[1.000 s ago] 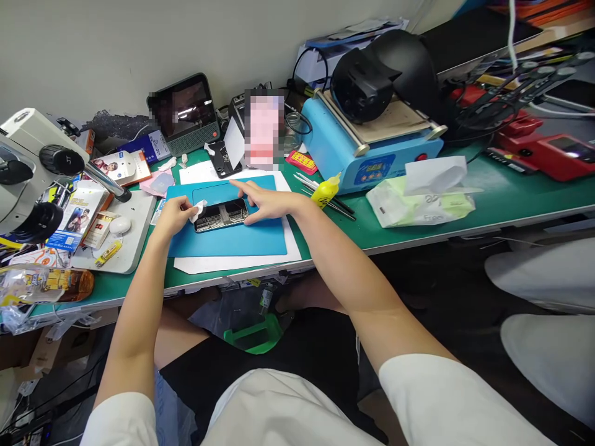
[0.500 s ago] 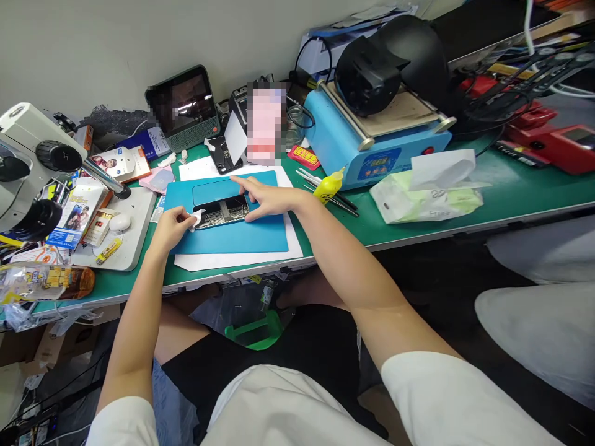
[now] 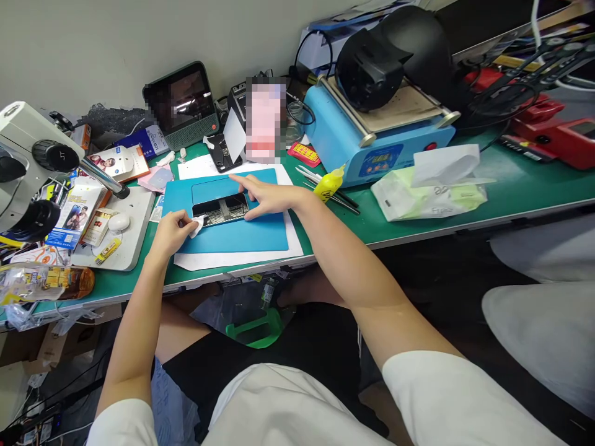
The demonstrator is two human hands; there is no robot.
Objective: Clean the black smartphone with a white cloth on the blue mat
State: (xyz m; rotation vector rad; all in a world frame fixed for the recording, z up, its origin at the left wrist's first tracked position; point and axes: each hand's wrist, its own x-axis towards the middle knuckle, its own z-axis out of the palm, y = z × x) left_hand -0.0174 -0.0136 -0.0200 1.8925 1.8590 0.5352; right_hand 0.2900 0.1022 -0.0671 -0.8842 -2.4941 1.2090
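A dark phone (image 3: 225, 209) with a shiny, reflective face lies on a blue mat (image 3: 232, 238). My left hand (image 3: 175, 231) pinches a small white tissue (image 3: 198, 225) against the phone's left end. At the other end, my right hand (image 3: 264, 197) has its thumb and index finger spread around the phone's right edge and rests on the mat, its fingers apart. White paper (image 3: 294, 238) sticks out from under the mat.
A microscope (image 3: 51, 155) and a bottle (image 3: 46, 283) stand at the left. Behind the mat are an opened phone part (image 3: 222, 155) and a screen device (image 3: 183, 102). To the right are a yellow bottle (image 3: 329, 184), a blue machine (image 3: 381, 155) and a tissue pack (image 3: 427, 195).
My left hand has moved slightly to the right with the tissue, which now covers more of the phone's left end. My right hand has hardly moved.
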